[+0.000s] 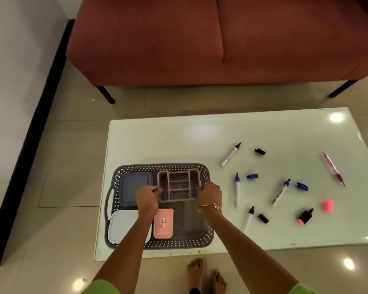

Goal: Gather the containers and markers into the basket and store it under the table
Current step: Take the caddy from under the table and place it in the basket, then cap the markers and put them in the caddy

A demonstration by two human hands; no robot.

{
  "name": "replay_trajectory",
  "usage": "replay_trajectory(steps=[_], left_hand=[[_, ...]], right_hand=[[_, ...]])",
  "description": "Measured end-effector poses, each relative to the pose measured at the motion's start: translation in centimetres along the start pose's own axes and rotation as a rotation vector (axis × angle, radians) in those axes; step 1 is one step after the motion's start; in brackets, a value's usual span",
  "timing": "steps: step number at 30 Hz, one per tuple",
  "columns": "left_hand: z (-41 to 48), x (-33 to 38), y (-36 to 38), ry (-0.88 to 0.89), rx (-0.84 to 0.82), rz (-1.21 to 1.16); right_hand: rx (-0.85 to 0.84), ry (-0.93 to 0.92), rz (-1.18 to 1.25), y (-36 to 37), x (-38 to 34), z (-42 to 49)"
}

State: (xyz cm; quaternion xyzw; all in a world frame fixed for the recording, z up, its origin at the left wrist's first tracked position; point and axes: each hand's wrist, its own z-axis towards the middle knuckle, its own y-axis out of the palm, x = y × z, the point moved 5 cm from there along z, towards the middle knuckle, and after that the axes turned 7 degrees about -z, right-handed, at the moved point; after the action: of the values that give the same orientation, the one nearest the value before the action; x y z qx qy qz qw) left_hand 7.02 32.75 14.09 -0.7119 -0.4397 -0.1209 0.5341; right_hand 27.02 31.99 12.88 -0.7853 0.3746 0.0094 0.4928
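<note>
Both our hands, left hand (147,195) and right hand (210,193), grip the pink divided organizer (178,186) inside the grey basket (207,230), beside three lidded containers; uncapped markers (237,189) lie scattered on the surface (200,136) to the right.

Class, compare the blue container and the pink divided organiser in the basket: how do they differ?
The blue container is closed by a lid; the pink organiser is open, showing compartments. No hand holds the blue container; the left hand and right hand hold the pink organiser. Both sit inside the basket.
</note>
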Motion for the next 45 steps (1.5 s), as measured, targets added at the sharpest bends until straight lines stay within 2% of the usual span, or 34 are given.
replay_trajectory(steps=[3,5,8,10,14,17,19,24,28,33,39,45], left_hand=[[-1.4,1.9,-0.4,0.075,0.044,0.122],[-3.2,4.3,0.2,0.194,0.033,0.208],[-6.4,8.7,3.2,0.404,-0.072,0.211],[-7.8,11.1,6.1,0.447,-0.168,0.188],[-9.4,13.9,12.4,0.332,-0.340,0.095],[-10.0,14.4,16.6,0.211,-0.366,0.045],[-10.0,14.3,19.5,0.137,-0.342,0.047],[-8.5,13.0,24.2,0.021,-0.185,0.220],[-8.2,11.8,25.8,-0.041,-0.146,0.339],[-8.0,11.6,26.6,0.006,-0.175,0.399],[-7.7,12.4,23.8,0.097,-0.216,0.307],[-7.4,13.2,20.6,0.169,-0.248,0.215]], right_hand=[[0.077,-0.028,0.062,-2.5,0.4,-0.7],[0.167,-0.046,0.128,-5.0,1.6,-1.3],[0.267,-0.001,0.113,-8.9,5.5,-2.0],[0.272,0.047,0.110,-10.8,8.5,-1.6],[0.219,0.013,0.093,-13.2,13.6,0.7],[0.175,-0.087,0.038,-14.0,16.2,3.4],[0.120,-0.155,-0.007,-14.1,17.4,6.0],[-0.040,-0.370,-0.104,-11.9,18.0,11.8],[-0.091,-0.474,-0.239,-9.5,17.7,14.1],[-0.081,-0.549,-0.347,-8.4,16.5,15.2],[-0.124,-0.392,-0.017,-11.1,16.7,14.6],[-0.181,-0.440,-0.015,-12.9,15.6,12.9]])
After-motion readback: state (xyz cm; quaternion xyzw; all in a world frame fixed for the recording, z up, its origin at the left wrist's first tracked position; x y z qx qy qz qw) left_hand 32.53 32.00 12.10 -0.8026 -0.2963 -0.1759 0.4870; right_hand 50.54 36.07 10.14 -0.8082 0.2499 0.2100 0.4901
